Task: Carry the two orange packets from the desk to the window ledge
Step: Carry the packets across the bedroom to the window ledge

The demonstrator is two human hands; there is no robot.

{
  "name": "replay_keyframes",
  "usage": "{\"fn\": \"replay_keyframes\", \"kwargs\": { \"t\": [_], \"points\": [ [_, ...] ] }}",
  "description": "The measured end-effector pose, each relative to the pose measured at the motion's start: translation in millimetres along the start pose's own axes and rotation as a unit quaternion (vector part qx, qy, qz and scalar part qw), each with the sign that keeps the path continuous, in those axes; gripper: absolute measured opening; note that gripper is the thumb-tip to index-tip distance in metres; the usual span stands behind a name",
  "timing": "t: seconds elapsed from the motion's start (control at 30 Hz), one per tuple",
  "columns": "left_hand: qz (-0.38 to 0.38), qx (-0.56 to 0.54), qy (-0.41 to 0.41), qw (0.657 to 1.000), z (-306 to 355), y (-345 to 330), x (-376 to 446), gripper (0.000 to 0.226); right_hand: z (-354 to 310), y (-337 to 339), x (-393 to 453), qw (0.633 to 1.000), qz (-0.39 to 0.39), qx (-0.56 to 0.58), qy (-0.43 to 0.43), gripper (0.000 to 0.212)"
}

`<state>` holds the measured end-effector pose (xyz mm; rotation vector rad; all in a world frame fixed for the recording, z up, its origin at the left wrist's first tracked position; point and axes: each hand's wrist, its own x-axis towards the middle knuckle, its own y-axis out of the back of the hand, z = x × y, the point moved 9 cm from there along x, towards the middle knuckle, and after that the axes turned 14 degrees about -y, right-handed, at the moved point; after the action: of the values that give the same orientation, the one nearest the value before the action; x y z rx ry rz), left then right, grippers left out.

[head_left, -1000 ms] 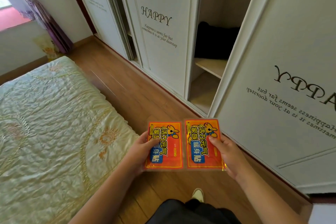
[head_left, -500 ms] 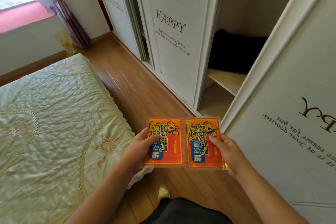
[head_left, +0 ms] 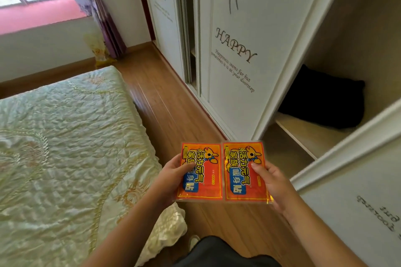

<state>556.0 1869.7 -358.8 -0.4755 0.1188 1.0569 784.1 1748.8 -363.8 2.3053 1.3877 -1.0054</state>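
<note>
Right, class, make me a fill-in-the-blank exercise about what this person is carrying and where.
1. Each hand holds one ____ packet: left hand, right hand.
2. The two packets are held ____ by side.
3. The bed lies to the person's ____.
4. A ____ bundle sits on the wardrobe shelf.

Missing words: orange; side; left; black

Left hand [head_left: 171, 178] grips left packet [head_left: 200, 171], right hand [head_left: 273, 182] grips right packet [head_left: 245, 171]; side by side above floor [head_left: 173, 115], beside bed [head_left: 65, 147].
</note>
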Motion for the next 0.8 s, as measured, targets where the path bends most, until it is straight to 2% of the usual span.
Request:
{"fn": "replay_keyframes", "kwargs": {
  "t": [0.2, 0.47, 0.8],
  "points": [
    [0.008, -0.003, -0.009, 1.0, 27, 21, 47, 0.022, -33, -30, 43, 1.0, -0.011, -0.012, -0.003, 0.018],
    [0.042, 0.0, -0.005, 0.999, 40, 36, 118, 0.022, -80, -39, 111, 0.999, -0.035, -0.012, -0.021, 0.017],
    [0.105, -0.02, -0.024, 0.994, 77, 27, 229, 0.023, -183, -54, 222, 0.992, -0.098, -0.071, -0.026, 0.022]
  ]
}}
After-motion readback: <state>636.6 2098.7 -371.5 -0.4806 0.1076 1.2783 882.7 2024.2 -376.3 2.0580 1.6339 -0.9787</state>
